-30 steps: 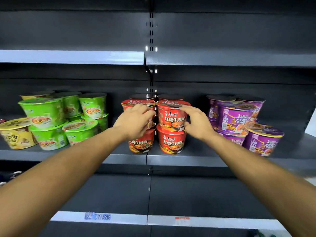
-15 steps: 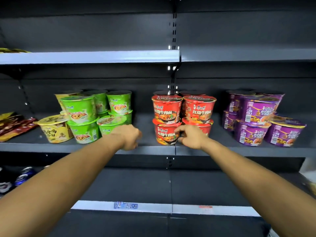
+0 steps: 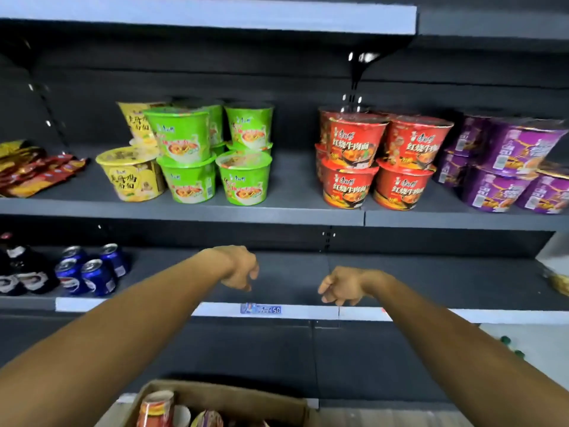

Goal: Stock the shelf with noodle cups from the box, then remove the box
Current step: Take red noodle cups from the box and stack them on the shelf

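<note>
Stacked red noodle cups [image 3: 378, 161] stand on the middle shelf [image 3: 277, 215], with green cups [image 3: 209, 155] and yellow cups [image 3: 132, 174] to their left and purple cups [image 3: 505, 167] to their right. My left hand [image 3: 238, 268] and my right hand [image 3: 343, 285] hang in front of the lower shelf, fingers loosely curled and pointing down, holding nothing. At the bottom edge sits a brown cardboard box [image 3: 234, 399] with several noodle cups [image 3: 155, 408] inside, one of them red.
Blue soda cans [image 3: 89, 271] and dark bottles [image 3: 18, 269] stand at the left of the lower shelf [image 3: 431, 278]. Flat snack packets [image 3: 34, 167] lie at the middle shelf's left end. A price tag [image 3: 261, 309] marks the lower shelf rail. An upper shelf [image 3: 215, 16] spans overhead.
Both hands have let go of the red cups and dropped from the middle shelf to the lower one. The view has tilted down and left, bringing the box into sight.
</note>
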